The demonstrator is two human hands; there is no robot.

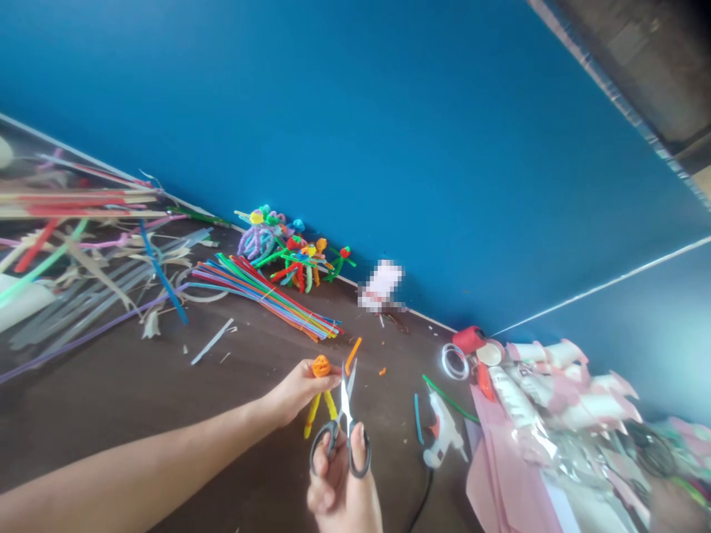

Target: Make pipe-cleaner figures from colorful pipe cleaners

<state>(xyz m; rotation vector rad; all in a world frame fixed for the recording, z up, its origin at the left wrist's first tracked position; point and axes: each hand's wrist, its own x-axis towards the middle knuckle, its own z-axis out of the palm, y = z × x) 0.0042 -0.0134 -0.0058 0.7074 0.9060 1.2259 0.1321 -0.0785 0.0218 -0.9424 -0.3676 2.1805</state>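
My left hand (pixel 303 391) pinches a small pipe-cleaner figure with an orange coiled head (pixel 321 366); two yellow legs (pixel 312 416) hang below the fingers. An orange stem (pixel 354 354) sticks out to the right of that hand. Fingers of my right hand (pixel 343 481) are in the black handles of a pair of scissors (pixel 345 407). The scissors point upward with parted blades, whose tips are close to the base of the orange stem. Whether the blades touch it, I cannot tell.
Beyond my hands lie a bundle of coloured pipe cleaners (pixel 272 296) and several finished figures (pixel 300 252) by the blue wall (pixel 355 133). A white glue gun (pixel 443 437) and pink sheets (pixel 500 474) lie right; loose strips (pixel 100 281) fill the left.
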